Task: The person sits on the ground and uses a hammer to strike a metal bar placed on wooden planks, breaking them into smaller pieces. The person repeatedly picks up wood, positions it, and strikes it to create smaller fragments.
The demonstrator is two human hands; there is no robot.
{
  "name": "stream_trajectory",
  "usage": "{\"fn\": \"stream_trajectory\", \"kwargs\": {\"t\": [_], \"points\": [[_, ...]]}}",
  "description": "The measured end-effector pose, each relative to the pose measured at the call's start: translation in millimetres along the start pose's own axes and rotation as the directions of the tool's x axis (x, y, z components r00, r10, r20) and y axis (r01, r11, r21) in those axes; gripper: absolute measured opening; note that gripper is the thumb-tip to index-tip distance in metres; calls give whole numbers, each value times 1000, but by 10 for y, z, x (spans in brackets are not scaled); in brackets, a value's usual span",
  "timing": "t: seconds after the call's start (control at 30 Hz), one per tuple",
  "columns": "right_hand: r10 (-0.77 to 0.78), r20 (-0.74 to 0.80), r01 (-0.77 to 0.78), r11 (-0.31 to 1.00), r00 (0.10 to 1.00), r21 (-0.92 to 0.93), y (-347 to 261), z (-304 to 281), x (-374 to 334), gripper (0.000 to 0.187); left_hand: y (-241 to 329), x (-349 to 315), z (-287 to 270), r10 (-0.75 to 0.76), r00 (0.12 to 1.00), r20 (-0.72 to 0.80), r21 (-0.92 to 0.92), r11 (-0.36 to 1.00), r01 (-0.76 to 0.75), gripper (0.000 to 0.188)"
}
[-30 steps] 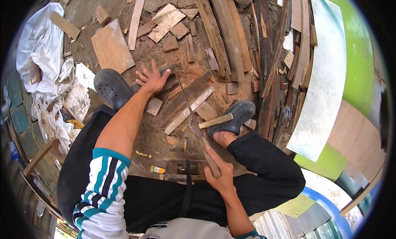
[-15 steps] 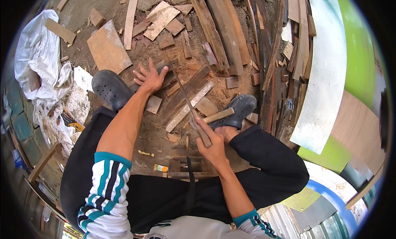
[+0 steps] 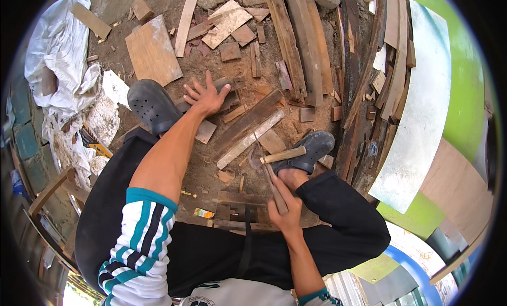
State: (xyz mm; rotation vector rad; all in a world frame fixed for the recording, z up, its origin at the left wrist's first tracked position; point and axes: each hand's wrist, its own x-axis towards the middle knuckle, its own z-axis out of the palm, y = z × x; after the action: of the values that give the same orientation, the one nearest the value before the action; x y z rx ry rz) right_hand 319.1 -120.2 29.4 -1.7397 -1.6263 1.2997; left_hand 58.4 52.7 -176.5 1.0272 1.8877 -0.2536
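My right hand [image 3: 285, 210] is closed around the wooden handle of a handsaw [image 3: 276, 192]. The saw's thin blade, seen nearly edge-on, slants up and left to a dark piece of wood [image 3: 239, 83]. Pressed on that wood just left of the blade is my left hand [image 3: 207, 101], fingers spread. A longer dark plank [image 3: 248, 121] and a whitish strip of wood [image 3: 250, 139] lie side by side under the blade's middle. Next to the saw handle, a hammer [image 3: 285, 155] rests with its wooden handle against my right clog [image 3: 316, 147].
My left clog [image 3: 150, 106] stands beside the wood under my left hand. Offcuts and a square board [image 3: 154, 51] lie on the dirt beyond. Long planks [image 3: 309, 47] and a pale sheet [image 3: 417, 105] line the right, a white sack [image 3: 58, 47] the left.
My right hand has drawn the saw back toward me, away from the wood. My left hand keeps its place on the wood. The whole view has shifted slightly.
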Motion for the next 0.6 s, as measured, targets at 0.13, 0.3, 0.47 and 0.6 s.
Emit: {"fn": "stream_trajectory", "kwargs": {"t": [0.13,0.3,0.47,0.6], "points": [[97,36,-98,994,995,48,-84,218,385,61,-26,3,-20,1,1000,-20,-10,1000,-1,100],[-2,-18,2,1000,1000,-11,-91,85,49,61,4,8,-5,0,1000,12,1,1000,0,100],[101,7,-102,994,995,35,-68,155,82,59,-17,-2,3,-20,1000,10,3,1000,20,99],[86,9,-87,994,996,59,46,149,122,58,4,51,6,-7,999,38,10,1000,6,99]]}}
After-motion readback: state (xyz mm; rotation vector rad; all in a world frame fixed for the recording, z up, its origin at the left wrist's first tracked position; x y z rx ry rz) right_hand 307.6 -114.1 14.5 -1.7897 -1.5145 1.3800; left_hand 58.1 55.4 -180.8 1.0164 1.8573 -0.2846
